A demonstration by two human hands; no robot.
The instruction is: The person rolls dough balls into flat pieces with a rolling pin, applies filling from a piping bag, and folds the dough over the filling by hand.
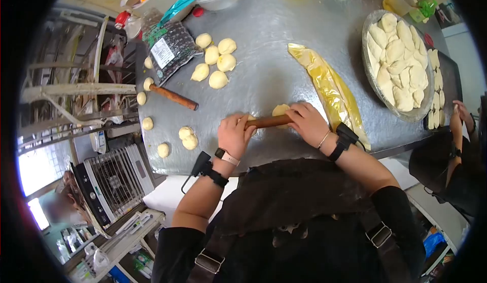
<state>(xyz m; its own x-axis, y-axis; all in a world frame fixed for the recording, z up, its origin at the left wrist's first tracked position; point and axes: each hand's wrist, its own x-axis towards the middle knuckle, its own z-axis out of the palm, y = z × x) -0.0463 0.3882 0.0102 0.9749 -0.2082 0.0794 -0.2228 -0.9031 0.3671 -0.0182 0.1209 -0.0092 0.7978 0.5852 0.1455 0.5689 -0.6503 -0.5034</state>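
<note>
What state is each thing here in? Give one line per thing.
rolling pin, held at both ends
left hand, closed on the rolling pin
right hand, closed on the rolling pin
dough piece, under the rolling pin, mostly hidden
second pin, lying free
dough balls, round, unrolled
tray, filled with flat pieces

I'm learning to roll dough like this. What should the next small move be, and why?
Probably roll the brown wooden rolling pin forward over the pale dough piece: the left hand and right hand both press on the pin's ends, and the dough peeks out on its far side, on the grey metal table.
</note>
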